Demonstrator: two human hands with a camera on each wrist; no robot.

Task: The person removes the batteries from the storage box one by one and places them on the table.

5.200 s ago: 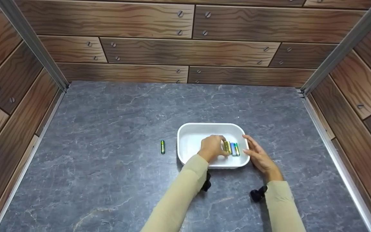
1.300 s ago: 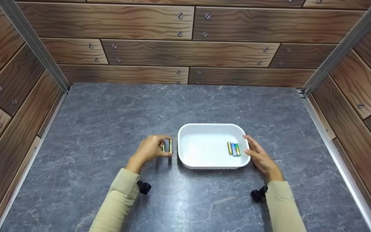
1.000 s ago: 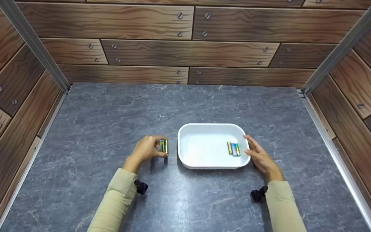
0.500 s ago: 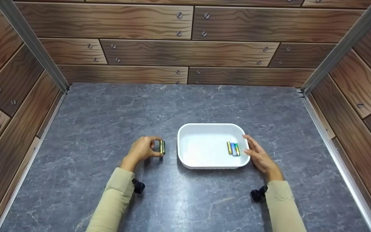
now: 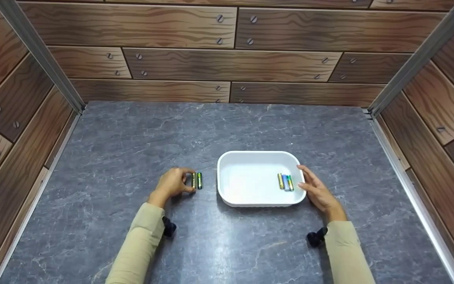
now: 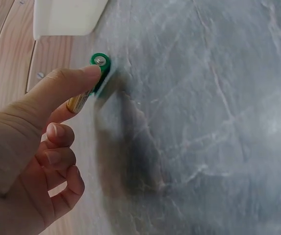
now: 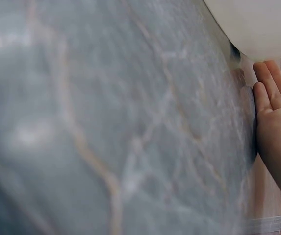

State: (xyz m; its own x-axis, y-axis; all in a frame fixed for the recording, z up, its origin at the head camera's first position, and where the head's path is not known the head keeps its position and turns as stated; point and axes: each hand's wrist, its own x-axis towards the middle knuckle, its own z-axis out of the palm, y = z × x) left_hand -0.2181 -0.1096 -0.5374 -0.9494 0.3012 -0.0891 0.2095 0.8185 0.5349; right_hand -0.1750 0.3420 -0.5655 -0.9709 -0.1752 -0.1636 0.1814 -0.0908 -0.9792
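Observation:
Between thumb and forefinger, my left hand (image 5: pixel 173 182) pinches a gold battery (image 5: pixel 194 180). A green battery (image 5: pixel 200 180) lies right beside it, parallel, on the table. In the left wrist view the thumb covers part of the gold battery (image 6: pixel 78 102), and the green battery's end (image 6: pixel 100 60) shows past the thumb tip. My right hand (image 5: pixel 318 192) holds the right end of a white plastic container (image 5: pixel 260 204), thumb over the rim and fingers along the outside. In the container, near that hand, lie a gold battery (image 5: pixel 280 181), a blue one (image 5: pixel 285 183) and a green-gold one (image 5: pixel 290 183).
A grey marbled tabletop (image 5: pixel 132 142) spreads around the container. Wood-patterned walls (image 5: pixel 179 63) stand at the back and both sides, with metal posts (image 5: pixel 420 59) at the corners. The container's left wall is a short way right of the two batteries.
My left hand took a gold battery out of the container and carried it left, over the green battery to its left side. The right hand has stayed at the container.

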